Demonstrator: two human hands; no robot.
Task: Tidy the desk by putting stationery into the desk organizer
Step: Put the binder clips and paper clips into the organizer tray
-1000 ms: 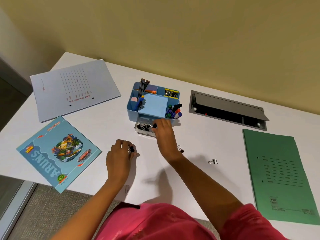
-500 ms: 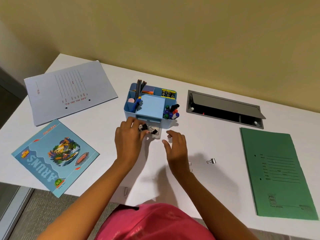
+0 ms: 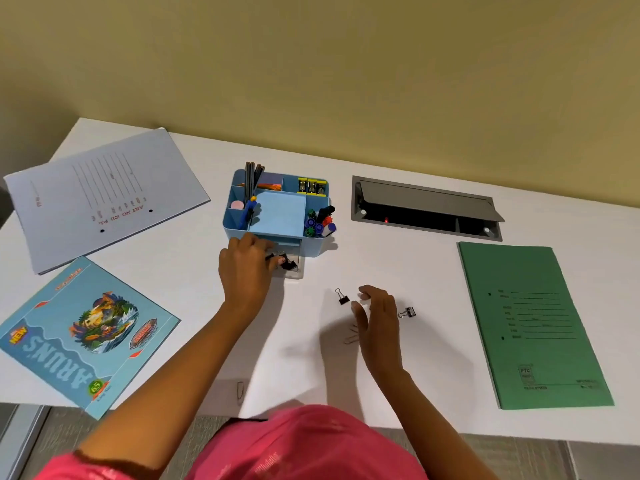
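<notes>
The blue desk organizer (image 3: 239, 230) stands mid-desk, holding pencils, markers, staples and a blue note pad. Its clear front drawer (image 3: 298, 271) is pulled out with several black binder clips inside. My left hand (image 3: 247, 271) rests at the drawer, fingertips among the clips; whether it grips one is hidden. My right hand (image 3: 375, 315) hovers open over the desk, thumb and fingers spread. A black binder clip (image 3: 343, 297) lies just left of its fingertips and a silver binder clip (image 3: 407, 311) just to its right. Loose paper clips (image 3: 350, 336) lie under its thumb side.
Another paper clip (image 3: 239, 389) lies near the front edge. A green folder (image 3: 533, 323) lies at the right, a grey-blue folder (image 3: 104, 199) at the back left, a blue picture book (image 3: 79, 334) at the front left. An open grey cable hatch (image 3: 426, 209) sits behind.
My left hand carried a small black clip from the desk to the drawer. My right hand left the drawer and moved back right, down to the loose binder clips.
</notes>
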